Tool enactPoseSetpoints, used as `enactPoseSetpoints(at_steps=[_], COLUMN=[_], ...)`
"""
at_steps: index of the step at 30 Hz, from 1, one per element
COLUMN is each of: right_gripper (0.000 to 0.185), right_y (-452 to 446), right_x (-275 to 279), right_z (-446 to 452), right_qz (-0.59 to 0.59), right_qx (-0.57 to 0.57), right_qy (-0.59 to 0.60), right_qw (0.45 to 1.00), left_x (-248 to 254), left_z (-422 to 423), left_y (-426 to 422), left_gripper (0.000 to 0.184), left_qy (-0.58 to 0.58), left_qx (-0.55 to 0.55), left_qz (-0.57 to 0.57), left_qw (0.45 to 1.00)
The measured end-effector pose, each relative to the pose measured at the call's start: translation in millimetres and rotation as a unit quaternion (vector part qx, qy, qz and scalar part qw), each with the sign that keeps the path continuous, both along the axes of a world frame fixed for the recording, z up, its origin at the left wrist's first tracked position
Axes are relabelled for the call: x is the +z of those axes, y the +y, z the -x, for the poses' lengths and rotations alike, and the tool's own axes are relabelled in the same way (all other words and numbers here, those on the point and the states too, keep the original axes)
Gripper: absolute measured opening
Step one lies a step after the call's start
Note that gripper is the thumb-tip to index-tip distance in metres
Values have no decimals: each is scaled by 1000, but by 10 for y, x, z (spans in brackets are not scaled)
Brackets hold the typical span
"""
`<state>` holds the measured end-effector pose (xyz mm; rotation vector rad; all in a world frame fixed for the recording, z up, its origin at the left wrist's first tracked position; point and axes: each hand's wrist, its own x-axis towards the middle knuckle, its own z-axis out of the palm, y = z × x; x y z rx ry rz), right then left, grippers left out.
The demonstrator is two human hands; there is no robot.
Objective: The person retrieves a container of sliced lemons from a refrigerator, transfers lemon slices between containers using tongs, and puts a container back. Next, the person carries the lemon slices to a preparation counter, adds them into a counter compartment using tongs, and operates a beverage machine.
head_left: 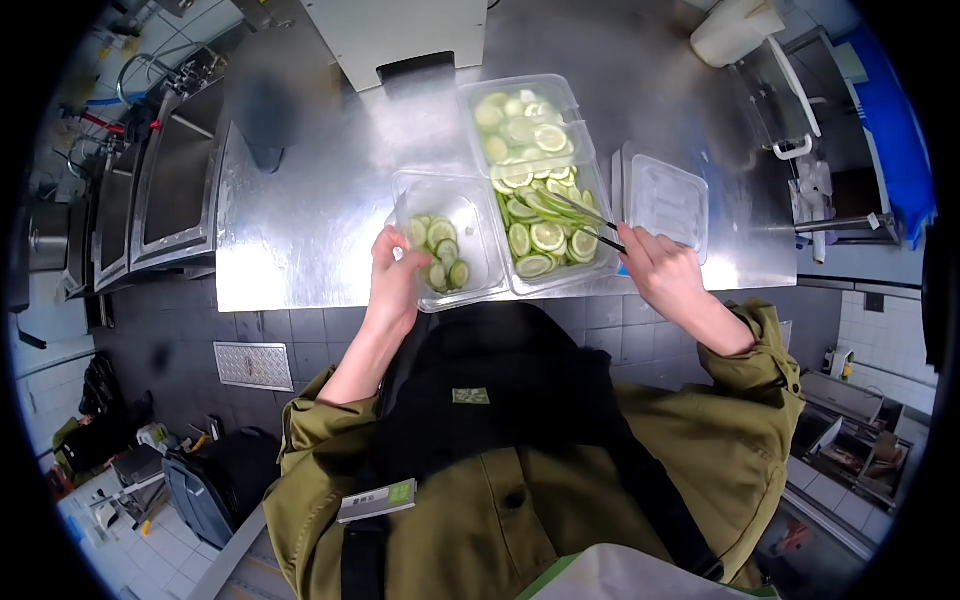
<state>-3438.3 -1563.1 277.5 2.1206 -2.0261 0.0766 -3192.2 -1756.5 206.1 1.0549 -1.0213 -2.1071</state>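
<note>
My right hand (pixel 660 270) is closed round a pair of thin tongs (pixel 592 215), whose tips reach into a long clear container (pixel 603 190). Inside that container lie many green lime slices (pixel 547 237), and a see-through lid (pixel 570 95) covers its far part. To its left stands a smaller clear plastic container (pixel 487 215) with a small heap of lime slices (pixel 441 240) along its left side. My left hand (pixel 395 265) grips the left wall of this smaller container, thumb over the rim near the slices.
Both containers stand near the front edge of a steel table (pixel 310 220). Stacked clear lids (pixel 670 205) lie at the right. A white machine (pixel 400 35) stands at the back, a white pitcher (pixel 735 35) at the back right. Steel sinks (pixel 180 185) are at the left.
</note>
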Motion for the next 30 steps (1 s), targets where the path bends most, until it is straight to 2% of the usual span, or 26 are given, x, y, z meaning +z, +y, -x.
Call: enactPoseSetpoints(at_steps=[3, 6, 9, 11, 14, 17, 19, 22, 25, 28, 30], right_gripper=[45, 42, 38, 38, 40, 41, 42, 40, 40, 38, 40], right_y=[-15, -230, -597, -843, -968, -810, -569, -184, 64, 83, 142], right_x=[198, 317, 103, -92, 35, 379, 510, 542, 449, 320, 74], right_z=[-52, -196, -434, -684, -754, -414, -130, 124, 212, 105, 105], right_qz=[-4, -6, -16, -78, -108, -141, -103, -149, -202, -159, -119], right_qx=[6, 58, 131, 120, 149, 65, 21, -48, -60, -32, 4], right_qy=[-16, -12, -6, 61, 41, -115, -127, -70, -94, -56, 9], right_qw=[1000, 998, 991, 988, 982, 981, 986, 985, 973, 985, 993], left_x=[-66, -166, -179, -194, -220, -256, -327, -316, -314, -270, -269], left_z=[-15, -47, -93, -118, -174, -209, -204, -180, -186, -159, -150], left_y=[-1, -9, -17, -13, -43, -18, -4, 2, -8, -11, -11], left_gripper=[23, 24, 24, 24, 24, 23, 23, 23, 23, 24, 24], left_qy=[1, -3, 4, 13, 19, 20, 27, 4, 8, 6, 9], left_qx=[18, 26, 15, 16, 34, 46, 41, 41, 40, 35, 29], left_qz=[7, 9, 13, 4, -18, -25, 2, 13, -7, -18, -19], left_qw=[1000, 1000, 1000, 1000, 999, 998, 999, 999, 999, 999, 999])
